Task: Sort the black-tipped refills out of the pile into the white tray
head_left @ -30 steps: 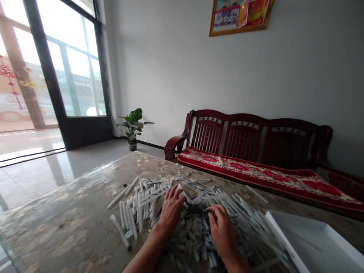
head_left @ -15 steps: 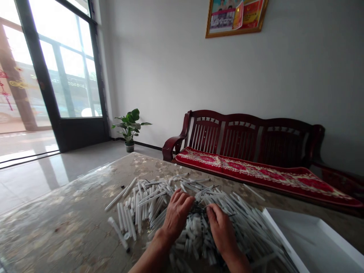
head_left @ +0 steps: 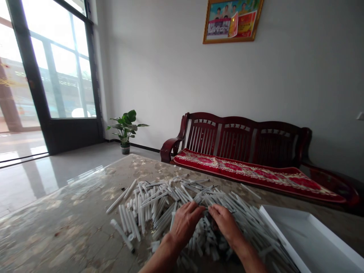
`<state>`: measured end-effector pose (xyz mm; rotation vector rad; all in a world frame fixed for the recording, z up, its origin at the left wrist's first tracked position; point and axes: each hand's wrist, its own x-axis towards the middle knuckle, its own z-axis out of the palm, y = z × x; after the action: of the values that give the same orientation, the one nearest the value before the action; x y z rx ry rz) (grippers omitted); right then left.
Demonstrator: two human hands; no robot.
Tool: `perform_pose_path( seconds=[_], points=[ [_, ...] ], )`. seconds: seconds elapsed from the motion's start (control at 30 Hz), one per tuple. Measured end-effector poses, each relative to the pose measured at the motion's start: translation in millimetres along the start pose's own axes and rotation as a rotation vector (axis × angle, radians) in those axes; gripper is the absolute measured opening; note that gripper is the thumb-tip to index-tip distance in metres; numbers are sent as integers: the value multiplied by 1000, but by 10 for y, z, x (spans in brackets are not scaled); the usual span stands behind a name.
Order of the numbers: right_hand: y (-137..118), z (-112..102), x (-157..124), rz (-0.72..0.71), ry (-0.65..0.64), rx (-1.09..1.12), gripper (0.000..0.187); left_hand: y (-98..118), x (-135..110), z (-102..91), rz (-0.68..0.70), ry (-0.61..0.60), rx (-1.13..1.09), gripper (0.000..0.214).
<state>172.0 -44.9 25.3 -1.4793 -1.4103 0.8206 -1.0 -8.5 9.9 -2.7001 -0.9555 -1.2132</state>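
Observation:
My left hand point(head_left: 186, 220) and my right hand point(head_left: 223, 220) meet fingertip to fingertip over a heap of pen parts. Both are closed in a pinch on a small pen part, mostly covered by the fingers. Below them lies a pile of short translucent white pieces point(head_left: 199, 240), mixed with dark ones, that look like pen caps. Left of my hands are whitish pen barrels point(head_left: 129, 222), some side by side. More long, slim translucent tubes point(head_left: 244, 212) lie in a loose bundle on the right.
A white shallow box point(head_left: 309, 235) stands at the right on the patterned table point(head_left: 71, 227). Behind the table is a dark red wooden bench point(head_left: 236, 138) with a red floral cover point(head_left: 241, 168). A potted plant point(head_left: 125, 129) and a glass door point(head_left: 62, 76) are at left.
My hands have come closer together, the left one moving right and slightly down until the fingertips meet. The camera view has shifted slightly.

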Motion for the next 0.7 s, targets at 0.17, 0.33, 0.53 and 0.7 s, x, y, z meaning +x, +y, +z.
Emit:
perform_pose_path(
  seconds=[0.17, 0.33, 0.53, 0.7],
  points=[
    [-56, -18, -58, -93, 69, 2, 35, 33, 7, -24, -21, -17, -36, 16],
    [17, -48, -205, -243, 190, -37, 24, 91, 14, -17, 14, -76, -6, 17],
    [186, 30, -375, -155, 413, 42, 46, 137, 16, 25, 98, -114, 31, 18],
    [220, 1, -423, -90, 381, -45, 51, 214, 31, -5, 138, -148, 82, 19]
  ],
)
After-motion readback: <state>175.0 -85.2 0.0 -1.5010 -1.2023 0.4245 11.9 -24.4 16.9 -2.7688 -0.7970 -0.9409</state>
